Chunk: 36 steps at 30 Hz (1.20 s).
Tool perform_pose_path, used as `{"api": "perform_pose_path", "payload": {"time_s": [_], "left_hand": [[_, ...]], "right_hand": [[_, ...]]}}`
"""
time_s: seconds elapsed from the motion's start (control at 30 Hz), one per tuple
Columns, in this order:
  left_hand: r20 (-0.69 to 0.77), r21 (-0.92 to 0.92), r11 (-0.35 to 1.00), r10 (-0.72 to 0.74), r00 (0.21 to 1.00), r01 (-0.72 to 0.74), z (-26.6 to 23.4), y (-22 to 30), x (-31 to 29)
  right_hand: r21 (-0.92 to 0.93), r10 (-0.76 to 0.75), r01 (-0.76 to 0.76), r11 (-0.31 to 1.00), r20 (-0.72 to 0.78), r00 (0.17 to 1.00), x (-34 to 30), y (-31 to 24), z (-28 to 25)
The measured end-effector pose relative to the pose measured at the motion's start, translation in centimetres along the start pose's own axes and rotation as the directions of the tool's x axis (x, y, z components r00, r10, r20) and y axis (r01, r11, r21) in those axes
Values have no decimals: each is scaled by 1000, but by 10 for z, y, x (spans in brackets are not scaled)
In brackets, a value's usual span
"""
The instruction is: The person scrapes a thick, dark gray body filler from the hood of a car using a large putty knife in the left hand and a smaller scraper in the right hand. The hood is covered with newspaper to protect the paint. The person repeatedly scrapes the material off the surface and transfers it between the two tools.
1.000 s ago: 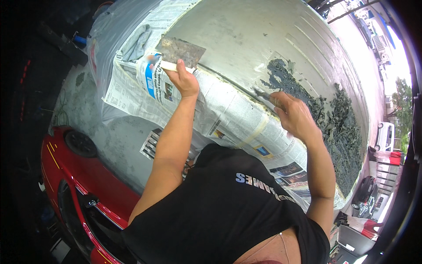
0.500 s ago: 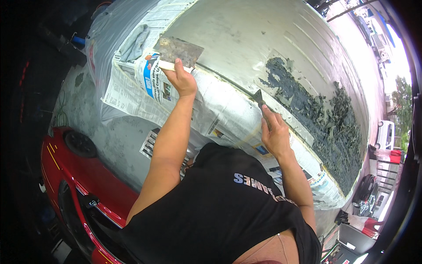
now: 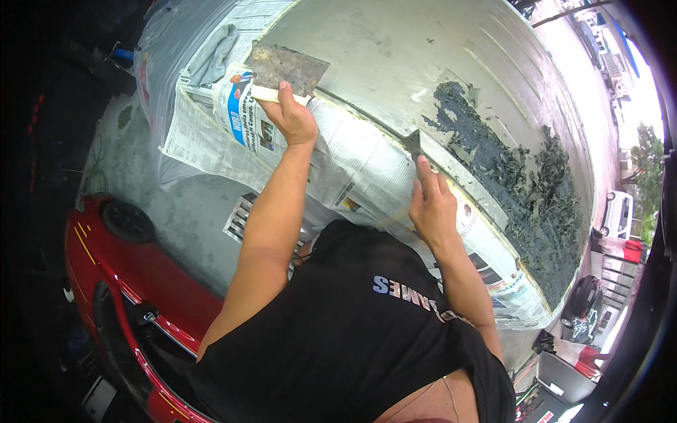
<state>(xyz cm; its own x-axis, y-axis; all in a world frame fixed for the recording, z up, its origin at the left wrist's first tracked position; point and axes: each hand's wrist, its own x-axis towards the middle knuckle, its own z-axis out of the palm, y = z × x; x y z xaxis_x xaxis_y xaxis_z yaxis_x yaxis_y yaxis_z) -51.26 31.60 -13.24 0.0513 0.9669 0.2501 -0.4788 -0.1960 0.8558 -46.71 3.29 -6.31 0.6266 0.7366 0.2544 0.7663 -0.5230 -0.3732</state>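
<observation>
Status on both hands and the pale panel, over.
Left hand gripping wide stained plate. Right hand holding scraper at near edge of panel. Dark flaky material on panel; newspaper along that edge.

The left hand (image 3: pixel 291 121) holds a stained metal plate (image 3: pixel 290 68) by its pale edge at the near-left corner of a grey panel (image 3: pixel 367 53). The right hand (image 3: pixel 434 208) grips a small scraper (image 3: pixel 415 143), blade at the panel's near edge. Dark flaky material (image 3: pixel 493 156) spreads toward the near-right corner. Newspaper (image 3: pixel 201 134) lines the near edge.
</observation>
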Motion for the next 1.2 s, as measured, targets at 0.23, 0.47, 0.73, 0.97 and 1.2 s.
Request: {"api": "perform_pose_path", "payload": {"time_s": [0.23,0.47,0.73,0.97,1.2], "left_hand": [[24,-45,999,7,1000,-6,0,-3,1],[20,-55,998,14,1000,-13,-1,-6,1],[20,-38,999,36,999,-35,2,-1,-1],[19,-7,1000,23,1000,-23,0,-2,-3],[11,20,1000,24,1000,-24,-5,-11,0]], "right_hand": [[-45,-12,13,999,25,1000,2,-2,3],[-82,-64,67,994,42,997,22,-15,14],[-42,-24,29,999,114,993,50,-42,21],[229,74,-31,973,-185,980,46,3,-42],[211,337,-325,922,-25,941,10,19,-75]]}}
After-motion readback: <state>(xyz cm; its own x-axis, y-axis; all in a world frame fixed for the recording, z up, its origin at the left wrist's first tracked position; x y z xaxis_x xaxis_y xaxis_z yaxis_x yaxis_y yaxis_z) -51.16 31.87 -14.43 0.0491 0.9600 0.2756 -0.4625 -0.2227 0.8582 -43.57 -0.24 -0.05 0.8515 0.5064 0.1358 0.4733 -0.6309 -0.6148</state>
